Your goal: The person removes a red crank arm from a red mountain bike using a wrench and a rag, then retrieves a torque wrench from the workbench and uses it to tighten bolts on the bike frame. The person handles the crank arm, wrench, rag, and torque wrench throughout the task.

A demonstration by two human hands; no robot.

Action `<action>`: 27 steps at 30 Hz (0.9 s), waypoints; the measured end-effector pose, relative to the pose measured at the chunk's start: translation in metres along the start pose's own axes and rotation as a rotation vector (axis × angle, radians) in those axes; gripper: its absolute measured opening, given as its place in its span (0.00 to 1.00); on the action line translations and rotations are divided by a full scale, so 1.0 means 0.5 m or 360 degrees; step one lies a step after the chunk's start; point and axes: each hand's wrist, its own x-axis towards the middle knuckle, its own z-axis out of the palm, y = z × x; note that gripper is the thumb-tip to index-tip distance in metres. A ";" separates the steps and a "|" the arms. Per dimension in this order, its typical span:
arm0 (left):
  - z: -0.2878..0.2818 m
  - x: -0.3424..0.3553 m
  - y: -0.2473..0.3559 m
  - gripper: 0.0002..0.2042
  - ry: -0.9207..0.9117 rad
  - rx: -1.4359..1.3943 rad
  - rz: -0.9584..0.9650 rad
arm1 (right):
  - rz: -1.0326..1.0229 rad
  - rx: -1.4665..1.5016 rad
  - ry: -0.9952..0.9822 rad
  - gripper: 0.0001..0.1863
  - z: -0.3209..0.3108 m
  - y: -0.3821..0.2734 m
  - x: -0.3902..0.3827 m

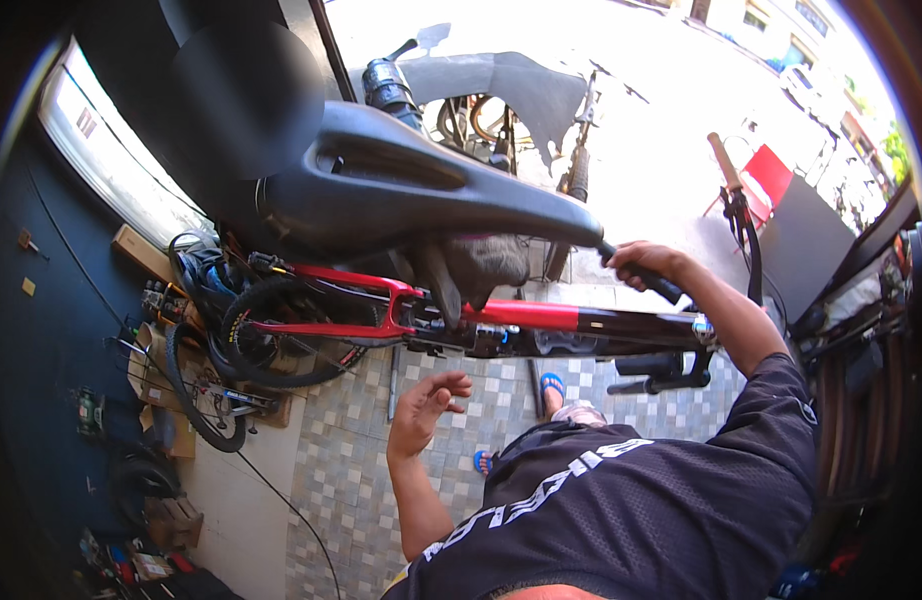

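A large black bicycle saddle [431, 190] fills the upper middle, its nose pointing right. Below it lies a bicycle frame [541, 314], red and black, held above the floor. Just beyond the saddle's nose, my right hand [643, 265] is closed around a black handle [661, 285]; what the handle belongs to is partly hidden by my fingers and the saddle. Nearer to me, my left hand [428, 412] hovers empty below the red rear part of the frame, fingers loosely bent and apart. A grey-brown cloth-like thing [481, 265] shows between saddle and frame.
A wheel with a black tyre [271, 335], hoses and cardboard boxes [156, 375] crowd the left wall. A handlebar with a brown grip [724, 160] rises at right near a red chair [768, 175]. More bicycles [576, 180] stand beyond. Tiled floor [341, 470] lies below.
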 end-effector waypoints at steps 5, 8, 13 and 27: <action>-0.034 -0.024 -0.133 0.23 0.0661 0.0220 -0.0530 | 0.0002 -0.0311 -0.0375 0.11 0.012 -0.048 0.230; -0.017 -0.045 -0.154 0.24 0.0980 0.0170 -0.0780 | -0.0030 -0.0468 -0.0628 0.12 0.047 -0.052 0.357; 0.029 -0.058 -0.185 0.23 0.1288 0.0258 -0.0991 | -0.0310 -0.0576 -0.0736 0.15 0.075 0.011 0.497; -0.217 -0.092 -0.263 0.18 0.1189 0.2162 -0.1051 | -0.0862 -0.1179 -0.0346 0.23 0.187 0.171 0.631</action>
